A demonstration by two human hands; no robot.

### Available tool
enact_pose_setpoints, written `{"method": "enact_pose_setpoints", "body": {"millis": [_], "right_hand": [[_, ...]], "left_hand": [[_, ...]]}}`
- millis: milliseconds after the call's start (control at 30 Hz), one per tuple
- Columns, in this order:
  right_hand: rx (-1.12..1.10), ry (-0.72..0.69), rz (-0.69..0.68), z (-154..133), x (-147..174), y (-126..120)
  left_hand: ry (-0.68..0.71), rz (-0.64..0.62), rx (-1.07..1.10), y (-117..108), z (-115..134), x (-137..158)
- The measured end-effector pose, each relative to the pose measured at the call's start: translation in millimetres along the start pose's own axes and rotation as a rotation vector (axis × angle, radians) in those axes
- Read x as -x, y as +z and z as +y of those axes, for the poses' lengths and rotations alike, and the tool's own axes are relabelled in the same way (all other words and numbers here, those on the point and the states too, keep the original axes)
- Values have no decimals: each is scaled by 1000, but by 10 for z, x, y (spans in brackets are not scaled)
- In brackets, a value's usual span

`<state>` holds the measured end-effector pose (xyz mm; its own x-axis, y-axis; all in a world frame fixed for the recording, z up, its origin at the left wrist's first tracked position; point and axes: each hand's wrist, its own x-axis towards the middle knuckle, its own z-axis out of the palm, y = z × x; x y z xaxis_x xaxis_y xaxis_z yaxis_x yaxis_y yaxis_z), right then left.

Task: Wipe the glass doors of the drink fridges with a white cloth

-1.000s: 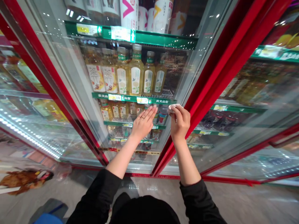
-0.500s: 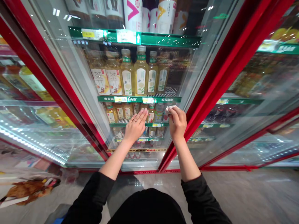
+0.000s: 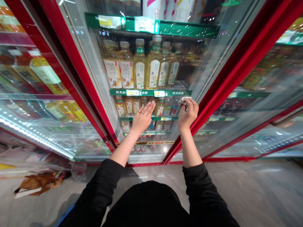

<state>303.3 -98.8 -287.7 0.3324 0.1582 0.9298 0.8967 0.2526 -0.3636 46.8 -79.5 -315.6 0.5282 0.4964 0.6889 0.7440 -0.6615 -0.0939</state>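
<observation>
A glass cooler door point(image 3: 201, 60) in a red frame stands before me. Against its pane my left hand point(image 3: 143, 118) lies flat, fingers stretched out and a ring on one of them; it holds nothing. My right hand point(image 3: 188, 115) is closed around a crumpled white cloth or tissue point(image 3: 184, 100), near the door's right red frame bar. Whether the cloth touches the glass is hard to tell. Behind the glass, yellow tea bottles point(image 3: 154, 71) stand upright on a shelf, with smaller bottles point(image 3: 159, 107) on the shelf below.
Further cooler doors with drinks lie on both sides, divided by red frame bars point(image 3: 80, 72). On the grey floor point(image 3: 260, 189) at the lower left, a brown plush-like object point(image 3: 38, 184) lies beside a clear plastic bag point(image 3: 79, 170). Something blue point(image 3: 66, 214) shows near my left sleeve.
The view has shifted, so the cooler and both hands appear further right and higher. My right hand with the cloth has moved slightly upward along the glass; the left stays flat.
</observation>
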Motion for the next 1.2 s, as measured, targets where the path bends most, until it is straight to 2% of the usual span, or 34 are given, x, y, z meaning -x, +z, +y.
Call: {"method": "enact_pose_setpoints", "body": {"millis": [133,300,400,533,667,800,900,1033,1133,1200], "right_hand": [[-20,-21,-87,-187,105,-16],[-16,-166,-286,-352,-188,-37],[4,-112,-244,-322,-314,-39],[2,-77,-188,-368,-142,2],[26,-152,-277,-524,-12,21],[28,-245,-403,-529,-199,-32],[31,-184,-367,-450,-283,-58],[-29,-74,-258,-437,-127,-16],[-8,-108,-282,-519,-46,14],[19,-178,-336,-565,-109,8]], "left_hand": [[-2,13,5,15,35,-1],[5,-9,22,-19,38,-15],[34,-22,29,-84,15,-10],[64,-20,28,-204,-48,54],[44,-15,7,-353,-215,120],[28,-15,-24,-512,-482,105],[14,-40,-29,-584,-635,74],[8,-72,-26,-561,-692,66],[-1,-61,-23,-486,-699,75],[2,-56,-23,-439,-716,79]]}}
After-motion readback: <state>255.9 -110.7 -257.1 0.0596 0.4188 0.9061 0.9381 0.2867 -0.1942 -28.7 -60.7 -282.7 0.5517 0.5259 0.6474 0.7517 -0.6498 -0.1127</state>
